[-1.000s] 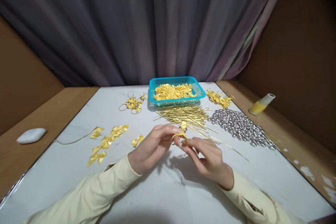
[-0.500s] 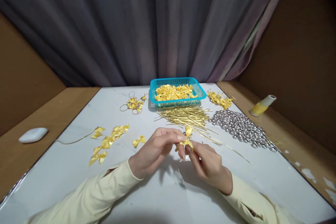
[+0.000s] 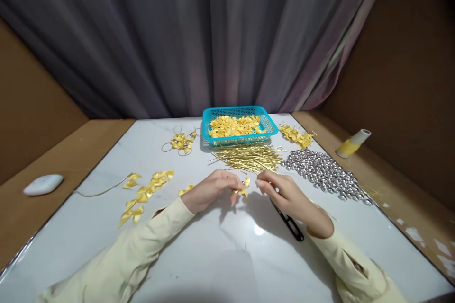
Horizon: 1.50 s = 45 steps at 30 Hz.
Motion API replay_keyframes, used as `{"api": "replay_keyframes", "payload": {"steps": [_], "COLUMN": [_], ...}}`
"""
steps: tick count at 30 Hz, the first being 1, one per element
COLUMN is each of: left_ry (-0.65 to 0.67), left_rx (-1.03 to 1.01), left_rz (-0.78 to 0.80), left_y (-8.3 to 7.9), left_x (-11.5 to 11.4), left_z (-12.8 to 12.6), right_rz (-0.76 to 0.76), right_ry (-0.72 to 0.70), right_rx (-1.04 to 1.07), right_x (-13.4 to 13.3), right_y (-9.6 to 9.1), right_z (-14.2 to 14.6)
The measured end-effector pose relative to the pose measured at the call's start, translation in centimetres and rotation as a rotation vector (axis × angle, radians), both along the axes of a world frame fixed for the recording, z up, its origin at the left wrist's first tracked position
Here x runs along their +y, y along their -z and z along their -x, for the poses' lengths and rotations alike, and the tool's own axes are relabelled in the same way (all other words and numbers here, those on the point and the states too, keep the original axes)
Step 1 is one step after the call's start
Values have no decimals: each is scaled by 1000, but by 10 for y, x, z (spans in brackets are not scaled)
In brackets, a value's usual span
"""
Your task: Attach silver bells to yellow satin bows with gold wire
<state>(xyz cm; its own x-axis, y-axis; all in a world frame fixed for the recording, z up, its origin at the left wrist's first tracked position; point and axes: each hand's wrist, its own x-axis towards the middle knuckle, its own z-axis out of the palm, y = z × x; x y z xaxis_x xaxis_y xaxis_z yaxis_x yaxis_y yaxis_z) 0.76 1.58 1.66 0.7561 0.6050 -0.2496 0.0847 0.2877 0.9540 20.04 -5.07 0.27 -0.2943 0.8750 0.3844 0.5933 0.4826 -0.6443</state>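
My left hand [image 3: 213,190] pinches a small yellow ribbon bow [image 3: 244,187] between thumb and fingers, low over the white table [image 3: 220,255]. My right hand [image 3: 286,194] is beside the bow, a short gap to its right, fingertips pinched together; what they hold, if anything, is too small to make out. A black pair of snips [image 3: 288,223] lies on the table just under my right wrist. A heap of thin gold wire ties [image 3: 249,157] lies just beyond both hands.
A blue basket [image 3: 239,125] of yellow bows stands at the back. Silver bells [image 3: 323,173] are heaped at the right. Loose bows [image 3: 145,192] lie left, finished bows [image 3: 182,141] with loops and another cluster [image 3: 296,134] flank the basket. A white device [image 3: 43,184] and a thread spool [image 3: 351,143] rest on the wooden ledges.
Both hands have lowered toward the table and moved apart. My right hand let go of the bow, which stays in my left. The black snips have come into view.
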Motion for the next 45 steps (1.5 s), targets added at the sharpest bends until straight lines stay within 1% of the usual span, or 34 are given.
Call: {"api": "replay_keyframes", "payload": {"steps": [2, 5, 9, 11, 14, 18, 20, 23, 30, 33, 36, 39, 45], "left_ry": [47, 27, -48, -66, -90, -112, -120, -130, -129, -122, -111, -94, -46], "left_rx": [-8, -61, -177, -220, -261, -293, -304, -323, -325, -308, -284, -252, -131], "left_rz": [67, 148, 280, 354, 456, 547, 574, 594, 573, 534, 474, 388, 182], "left_y": [6, 9, 13, 15, 19, 22, 22, 21, 20, 21, 20, 18, 5], "left_x": [1, 0, 2, 2, 1, -1, -1, -2, -3, -3, -2, -2, -5], "left_z": [-1, -4, -6, -6, -5, -6, -6, -6, -7, -7, -7, -8, -5], "right_rz": [52, 131, 290, 329, 251, 139, 116, 123, 147, 158, 200, 308, 652], "right_ry": [-16, -41, -5, 27, 85, 152, 159, 148, 185, 203, 199, 154, -13], "right_rx": [-27, 13, 214, 335, 434, 431, 424, 424, 417, 426, 456, 532, 759], "right_x": [0, 0, 0, 0, 0, -1, -2, -3, -3, -3, -3, -3, -2], "right_y": [3, 6, 7, 9, 13, 14, 14, 14, 15, 15, 15, 13, 6], "right_z": [3, 9, 13, 15, 18, 21, 22, 22, 24, 26, 27, 26, 16]}}
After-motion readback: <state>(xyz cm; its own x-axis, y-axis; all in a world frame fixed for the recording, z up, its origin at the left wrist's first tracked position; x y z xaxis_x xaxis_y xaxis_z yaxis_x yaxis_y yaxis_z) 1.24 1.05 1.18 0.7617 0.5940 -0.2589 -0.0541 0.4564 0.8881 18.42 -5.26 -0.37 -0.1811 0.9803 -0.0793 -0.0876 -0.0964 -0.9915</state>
